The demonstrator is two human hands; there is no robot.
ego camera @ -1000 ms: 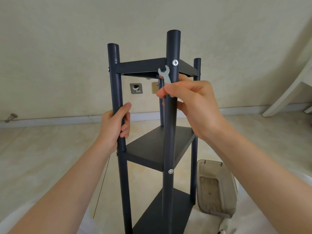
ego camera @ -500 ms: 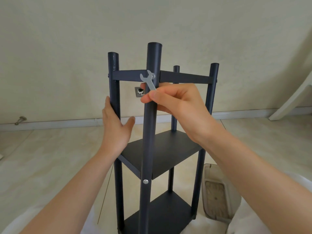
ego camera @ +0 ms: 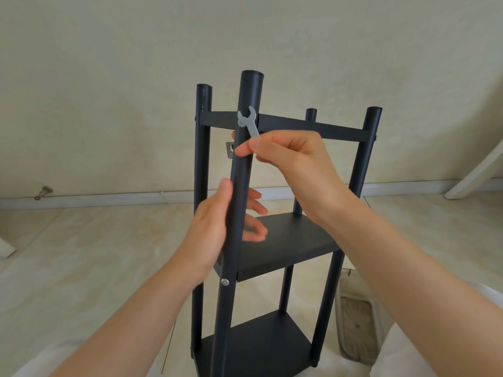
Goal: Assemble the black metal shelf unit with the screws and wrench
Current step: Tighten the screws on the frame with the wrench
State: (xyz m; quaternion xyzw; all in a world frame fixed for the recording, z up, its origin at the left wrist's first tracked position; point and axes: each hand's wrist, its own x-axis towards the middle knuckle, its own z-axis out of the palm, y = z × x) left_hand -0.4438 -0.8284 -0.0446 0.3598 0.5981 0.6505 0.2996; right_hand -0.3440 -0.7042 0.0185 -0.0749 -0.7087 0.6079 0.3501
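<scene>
Black metal shelf unit point(ego camera: 283, 248) upright on the pale floor point(ego camera: 81, 268) in front of a cream wall point(ego camera: 109, 77): four round posts with a top shelf point(ego camera: 313, 127) seen edge-on, a middle shelf point(ego camera: 304, 232) and a bottom shelf point(ego camera: 258, 346) fixed between them. Right hand point(ego camera: 296, 161) raised beside the nearest post point(ego camera: 239, 172), pinching the handle of a small grey wrench point(ego camera: 248, 121) between thumb and forefinger, remaining fingers curled under. Wrench slanting up and to the left, open end lying against the nearest post at the height of the top shelf, where shelf edge meets tube; cannot tell whether the opening sits on a bolt head. Left hand point(ego camera: 212, 229) lower on the same post, above the middle shelf: thumb laid along the tube's left side, fingers point(ego camera: 257, 210) passing behind it and showing on the right, spread and blurred, not clasped on the metal, holding nothing. One silver screw point(ego camera: 224, 281) in the nearest post at the front corner of the middle shelf. Just beside the right front post, a translucent plastic container point(ego camera: 356, 317) lying on the floor, partly hidden by the right forearm. Low on the wall behind the posts, a small metal plate point(ego camera: 229, 151), mostly covered by the nearest post. Far left, a metal door stop point(ego camera: 43, 192) at the skirting board point(ego camera: 109, 198); far right, a white slanted furniture leg point(ego camera: 473, 172).
</scene>
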